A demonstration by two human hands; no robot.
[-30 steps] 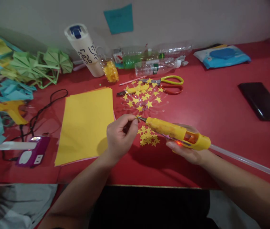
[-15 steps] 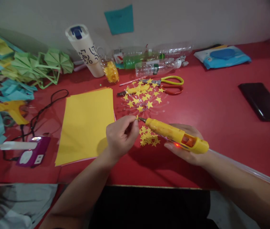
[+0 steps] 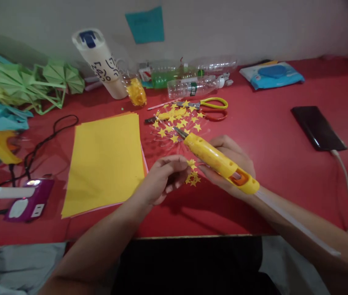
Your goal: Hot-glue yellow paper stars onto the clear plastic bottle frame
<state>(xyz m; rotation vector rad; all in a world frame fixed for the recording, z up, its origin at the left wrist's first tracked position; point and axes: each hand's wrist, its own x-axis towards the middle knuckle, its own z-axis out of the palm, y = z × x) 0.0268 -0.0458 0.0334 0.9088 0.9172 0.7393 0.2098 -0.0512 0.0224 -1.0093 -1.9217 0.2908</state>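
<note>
My right hand (image 3: 233, 162) is wrapped round a yellow hot glue gun (image 3: 211, 153), a clear glue stick (image 3: 297, 223) trailing from its rear. The nozzle points up and left, in front of a clear plastic piece with thin spread strips, dotted with yellow stars (image 3: 197, 127). My left hand (image 3: 164, 178) is lower, beside a small pile of loose yellow stars (image 3: 194, 179). Its thumb and forefinger meet at the edge of a yellow star (image 3: 191, 164), which they seem to pinch. Part of the pile is hidden behind that hand.
Yellow paper sheets (image 3: 103, 164) lie left of my hands. Behind the stars are scissors (image 3: 213, 103), a cutter (image 3: 151, 120) and plastic bottles (image 3: 183, 87). A purple power socket (image 3: 35, 205) and another glue gun (image 3: 0, 145) lie left, a phone (image 3: 318, 128) right.
My left hand has come down from the nozzle to the star pile. The glue gun's nozzle has risen and moved away from my left fingers. The view has shifted slightly.
</note>
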